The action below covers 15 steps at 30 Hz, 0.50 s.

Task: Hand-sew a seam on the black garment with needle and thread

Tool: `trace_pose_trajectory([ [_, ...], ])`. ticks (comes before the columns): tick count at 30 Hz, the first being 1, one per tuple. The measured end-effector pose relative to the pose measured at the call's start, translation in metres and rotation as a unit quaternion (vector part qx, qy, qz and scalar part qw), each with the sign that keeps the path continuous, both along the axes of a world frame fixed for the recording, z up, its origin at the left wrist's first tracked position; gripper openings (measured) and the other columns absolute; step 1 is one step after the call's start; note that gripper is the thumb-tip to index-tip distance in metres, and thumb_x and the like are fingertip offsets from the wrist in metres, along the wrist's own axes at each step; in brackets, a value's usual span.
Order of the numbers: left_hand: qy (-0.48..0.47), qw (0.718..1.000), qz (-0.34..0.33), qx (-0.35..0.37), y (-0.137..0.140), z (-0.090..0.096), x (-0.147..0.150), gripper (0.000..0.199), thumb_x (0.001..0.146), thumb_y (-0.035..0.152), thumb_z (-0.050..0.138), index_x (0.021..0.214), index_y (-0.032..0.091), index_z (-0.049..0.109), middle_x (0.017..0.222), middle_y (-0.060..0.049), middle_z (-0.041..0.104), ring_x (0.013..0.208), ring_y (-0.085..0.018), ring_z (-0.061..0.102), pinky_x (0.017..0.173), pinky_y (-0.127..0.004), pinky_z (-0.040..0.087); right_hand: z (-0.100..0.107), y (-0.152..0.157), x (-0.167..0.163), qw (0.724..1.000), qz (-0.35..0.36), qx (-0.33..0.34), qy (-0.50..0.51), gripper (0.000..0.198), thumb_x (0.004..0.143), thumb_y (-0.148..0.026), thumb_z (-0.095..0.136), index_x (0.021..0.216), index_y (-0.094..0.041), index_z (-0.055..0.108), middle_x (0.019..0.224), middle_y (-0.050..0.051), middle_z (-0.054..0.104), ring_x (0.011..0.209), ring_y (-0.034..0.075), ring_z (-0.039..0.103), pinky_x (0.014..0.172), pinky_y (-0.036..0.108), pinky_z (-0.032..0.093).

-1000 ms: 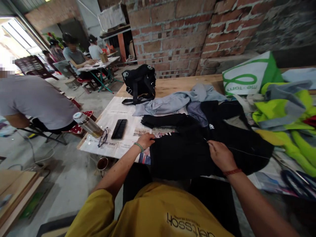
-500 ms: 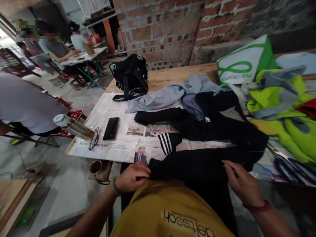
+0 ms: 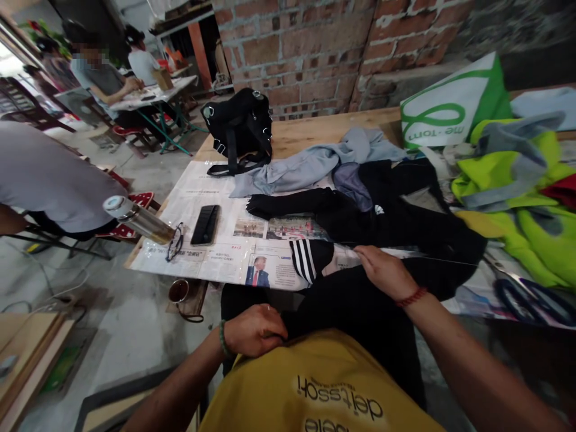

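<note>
A black garment [image 3: 432, 240] is spread over the right half of the newspaper-covered table [image 3: 180, 186], and black cloth continues down towards my lap. A piece with white stripes [image 3: 310, 258] lies at its near side. At the lap, by the hem of my yellow shirt, my left hand [image 3: 258, 330] is closed on the black cloth. My right hand [image 3: 387, 273] is over the near part of the garment, thumb and fingers pinched at a dark edge just right of the striped piece. What exactly sits between those fingertips is partly hidden.
A phone [image 3: 206, 225], glasses [image 3: 175, 242] and a tilted bottle [image 3: 137, 219] lie at the left. Behind are a black bag [image 3: 238, 129] and grey cloth [image 3: 310, 165]. Scissors [image 3: 526, 291], yellow-green cloth [image 3: 508, 186] and a green-white bag [image 3: 454, 108] are rightward. A person [image 3: 54, 174] sits left.
My right hand has moved left and forward over the black garment, towards the striped piece. My left hand has come slightly down and right, closer to my body. The view has shifted a little.
</note>
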<state>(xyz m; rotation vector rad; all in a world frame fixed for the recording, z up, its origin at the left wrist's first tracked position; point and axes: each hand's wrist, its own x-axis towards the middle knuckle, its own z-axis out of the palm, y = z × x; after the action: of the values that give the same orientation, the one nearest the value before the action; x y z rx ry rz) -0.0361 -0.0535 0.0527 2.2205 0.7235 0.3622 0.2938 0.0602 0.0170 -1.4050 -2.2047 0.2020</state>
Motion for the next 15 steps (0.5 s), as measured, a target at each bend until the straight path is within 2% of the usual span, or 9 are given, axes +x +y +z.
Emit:
trace_pose_trajectory([
  [2, -0.004, 0.999, 0.032, -0.011, -0.001, 0.002, -0.011, 0.016, 0.084, 0.018, 0.051, 0.082, 0.015, 0.066, 0.073, -0.004, 0.069, 0.069, -0.012, 0.062, 0.069, -0.023, 0.047, -0.008, -0.009, 0.008, 1.0, 0.02, 0.015, 0.0, 0.027, 0.088, -0.024, 0.04, 0.101, -0.02, 0.063, 0.1, 0.009, 0.069, 0.087, 0.022, 0.066, 0.077, 0.034, 0.052],
  [5, -0.012, 0.993, 0.118, -0.025, 0.006, 0.006, -0.025, 0.017, 0.087, 0.021, 0.05, 0.087, 0.015, 0.066, 0.076, -0.003, 0.068, 0.068, -0.01, 0.061, 0.064, -0.019, 0.046, -0.011, -0.037, 0.025, 0.993, 0.006, 0.119, 0.021, 0.023, 0.087, -0.021, 0.044, 0.103, -0.02, 0.061, 0.093, 0.007, 0.069, 0.082, 0.019, 0.067, 0.075, 0.03, 0.052],
  [7, -0.005, 0.984, 0.175, -0.002, 0.022, 0.01, -0.025, 0.018, 0.088, 0.021, 0.048, 0.092, 0.016, 0.065, 0.081, -0.002, 0.069, 0.071, -0.01, 0.062, 0.066, -0.02, 0.048, -0.01, -0.056, 0.031, 0.984, -0.021, 0.172, 0.034, 0.02, 0.086, -0.018, 0.048, 0.101, -0.019, 0.061, 0.086, 0.005, 0.069, 0.076, 0.017, 0.066, 0.07, 0.027, 0.052],
  [9, 0.021, 0.977, 0.203, 0.059, 0.048, 0.013, -0.014, 0.019, 0.089, 0.02, 0.047, 0.093, 0.017, 0.065, 0.085, -0.002, 0.069, 0.077, -0.012, 0.063, 0.074, -0.023, 0.049, -0.01, -0.071, 0.032, 0.98, -0.038, 0.193, 0.041, 0.018, 0.085, -0.017, 0.05, 0.098, -0.018, 0.062, 0.083, 0.005, 0.068, 0.072, 0.016, 0.065, 0.067, 0.026, 0.052],
  [12, 0.089, 0.965, 0.182, 0.166, 0.098, 0.014, 0.022, 0.022, 0.088, 0.017, 0.045, 0.096, 0.018, 0.066, 0.093, -0.005, 0.068, 0.088, -0.016, 0.062, 0.082, -0.028, 0.049, -0.014, -0.081, 0.028, 0.978, -0.058, 0.194, 0.051, 0.017, 0.085, -0.018, 0.049, 0.097, -0.018, 0.062, 0.081, 0.005, 0.068, 0.07, 0.016, 0.065, 0.066, 0.026, 0.052],
  [15, 0.179, 0.951, 0.111, 0.226, 0.145, 0.01, 0.071, 0.022, 0.086, 0.015, 0.046, 0.095, 0.019, 0.066, 0.099, -0.004, 0.067, 0.093, -0.018, 0.061, 0.085, -0.03, 0.048, -0.017, -0.082, 0.026, 0.977, -0.079, 0.189, 0.059, 0.018, 0.087, -0.02, 0.048, 0.098, -0.019, 0.062, 0.083, 0.005, 0.069, 0.07, 0.016, 0.066, 0.066, 0.026, 0.052],
])
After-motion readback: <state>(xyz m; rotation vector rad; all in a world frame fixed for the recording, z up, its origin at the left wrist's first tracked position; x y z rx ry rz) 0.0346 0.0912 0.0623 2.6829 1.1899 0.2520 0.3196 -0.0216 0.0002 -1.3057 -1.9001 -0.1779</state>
